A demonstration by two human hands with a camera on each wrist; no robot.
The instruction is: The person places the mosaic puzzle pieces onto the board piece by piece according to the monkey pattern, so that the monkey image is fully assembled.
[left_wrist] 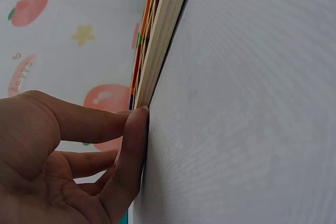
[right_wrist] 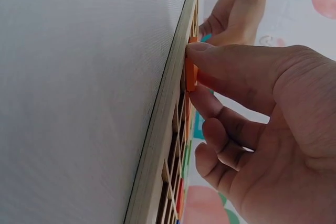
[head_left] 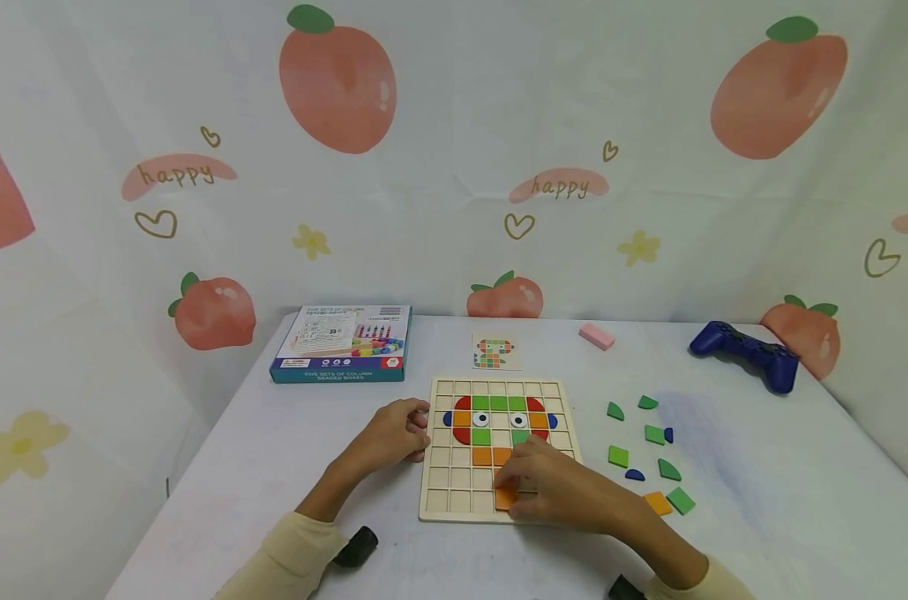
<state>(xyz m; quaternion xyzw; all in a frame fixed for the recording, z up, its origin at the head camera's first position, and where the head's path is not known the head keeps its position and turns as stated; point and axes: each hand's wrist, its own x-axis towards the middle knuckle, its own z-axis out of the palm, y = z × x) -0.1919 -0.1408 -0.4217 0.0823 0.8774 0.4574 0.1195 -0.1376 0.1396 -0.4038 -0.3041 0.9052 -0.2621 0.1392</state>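
Observation:
A wooden grid board (head_left: 438, 479) lies on the white table, partly filled with red, green, orange and blue tiles and two eye tiles. At its left edge, the left hand (head_left: 393, 435) holds the rim; the left wrist view shows thumb and finger (left_wrist: 135, 145) meeting at the board's side (left_wrist: 165, 40). Over the board's lower right, the right hand (head_left: 562, 486) pinches an orange square tile (head_left: 505, 498) at the bottom row. In the right wrist view the thumb and a finger grip that orange tile (right_wrist: 190, 74) along its edges. The hand hides several cells nearby.
Right of the board lie loose green tiles (head_left: 618, 456), blue half-round tiles (head_left: 634, 475) and an orange tile (head_left: 658, 503). Behind are a pattern card (head_left: 493, 352), a pink block (head_left: 596, 337), a boxed game (head_left: 341, 344) and a blue game controller (head_left: 744, 356).

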